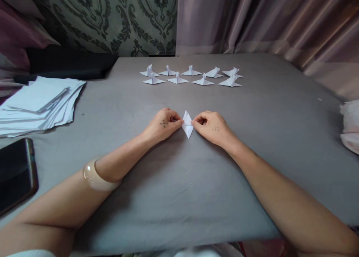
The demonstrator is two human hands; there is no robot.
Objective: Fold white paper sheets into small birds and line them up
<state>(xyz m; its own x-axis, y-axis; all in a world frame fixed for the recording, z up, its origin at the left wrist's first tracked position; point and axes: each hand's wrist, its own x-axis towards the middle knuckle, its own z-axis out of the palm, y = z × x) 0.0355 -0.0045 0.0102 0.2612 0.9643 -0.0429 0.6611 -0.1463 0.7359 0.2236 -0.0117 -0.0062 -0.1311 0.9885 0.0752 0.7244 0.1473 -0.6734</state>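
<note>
A small piece of white paper (188, 130), folded into a diamond, lies at the middle of the grey cloth-covered table (157, 208). A crease runs across its middle, and its upper point looks split. My left hand (165, 124) pinches its left corner between thumb and fingers. On the opposite side, my right hand (213, 127) pinches the right corner the same way. Beyond both hands stand several folded white paper cranes (177, 79) in two rows, their wings spread.
A stack of white paper sheets (42, 96) lies at the left, in front of a folded black cloth (73, 62). Nearer to me is a dark phone (17, 175). A whitish plastic bundle (350, 124) sits at the right edge. Curtains (207, 21) hang behind the table.
</note>
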